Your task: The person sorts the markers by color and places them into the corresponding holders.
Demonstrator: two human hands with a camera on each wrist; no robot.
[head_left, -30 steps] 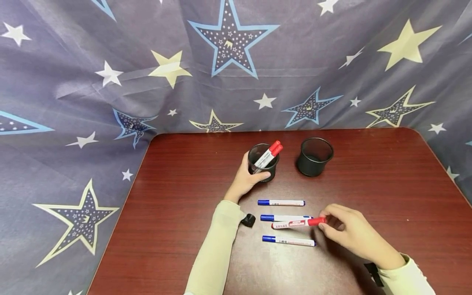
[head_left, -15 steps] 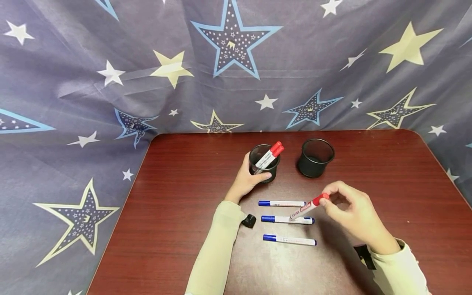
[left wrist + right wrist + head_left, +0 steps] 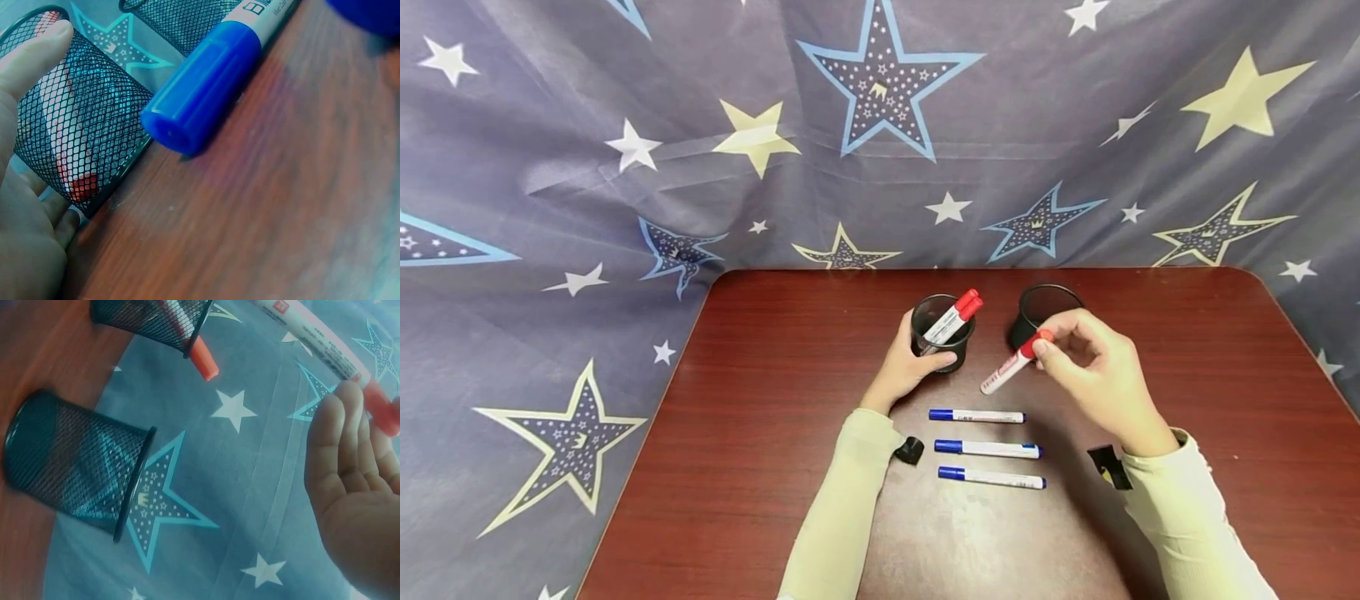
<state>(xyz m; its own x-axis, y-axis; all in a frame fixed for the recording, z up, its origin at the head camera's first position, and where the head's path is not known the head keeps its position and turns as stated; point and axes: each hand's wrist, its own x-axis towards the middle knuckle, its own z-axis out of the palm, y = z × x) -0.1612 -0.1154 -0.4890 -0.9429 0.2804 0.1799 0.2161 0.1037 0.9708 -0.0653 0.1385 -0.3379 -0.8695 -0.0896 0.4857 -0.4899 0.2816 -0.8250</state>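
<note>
My left hand [image 3: 901, 369] grips a black mesh pen cup [image 3: 961, 348], thumb across its near side. Two red-capped whiteboard markers [image 3: 951, 323] lean inside it, caps up over the rim. In the left wrist view, a marker's lower end shows through the mesh. My right hand [image 3: 1105, 383] pinches another red whiteboard marker [image 3: 1009, 367] by its cap. That marker tilts with its white barrel pointing down and left, above the table between the cup and the blue markers. In the right wrist view, the cap lies at the fingertips.
A second black mesh cup [image 3: 1026, 321] stands to the right, partly behind my right hand. Three blue-capped whiteboard markers, top [image 3: 992, 416], middle [image 3: 996, 450] and bottom [image 3: 1000, 478], lie in a row on the red-brown table [image 3: 760, 433]. A star-patterned cloth [image 3: 850, 192] hangs behind.
My right hand has lifted the red marker from among the blue ones and carried it forward toward the cups, tilting it. The left hand keeps its grip on the cup.
</note>
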